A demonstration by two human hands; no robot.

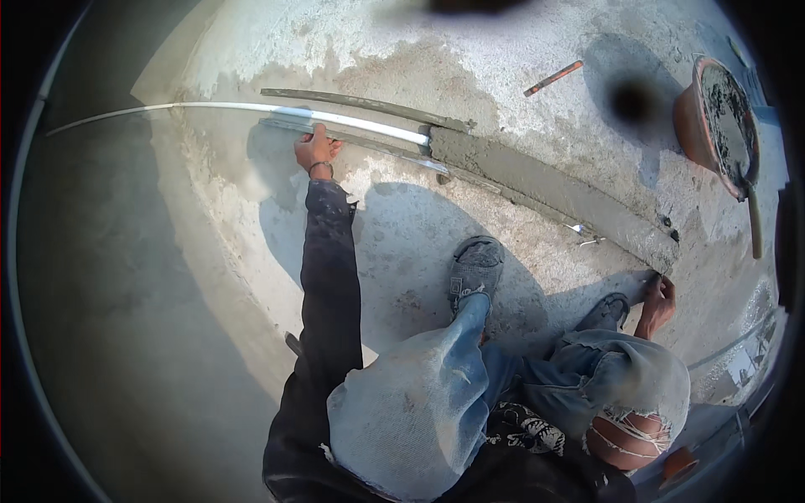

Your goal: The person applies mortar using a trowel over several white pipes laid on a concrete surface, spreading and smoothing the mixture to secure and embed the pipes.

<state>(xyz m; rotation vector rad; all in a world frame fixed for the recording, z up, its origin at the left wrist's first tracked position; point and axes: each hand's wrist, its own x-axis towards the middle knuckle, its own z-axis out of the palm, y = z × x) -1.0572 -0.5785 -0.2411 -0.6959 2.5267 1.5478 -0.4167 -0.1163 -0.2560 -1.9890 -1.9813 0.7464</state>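
Note:
A white pipe (360,123) lies across the rough floor, and its right end runs into a long raised band of wet grey mortar (553,183). Along the near side of both is a thin grey strip (381,148). My left hand (315,152) is closed on this strip, fingertips close to the pipe. At the far right, my right hand (657,307) is by the mortar band's near end. Its fingers are bent together, and whatever they may hold is hidden. Beyond the pipe lies a second, mortar-stained strip (360,105).
An orange-brown basin (693,124) of wet mortar stands at the upper right, a tool handle (755,222) hanging over its rim. A short reddish-brown stick (553,77) lies on the floor. My sandalled foot (477,270) is between my hands, near the mortar band.

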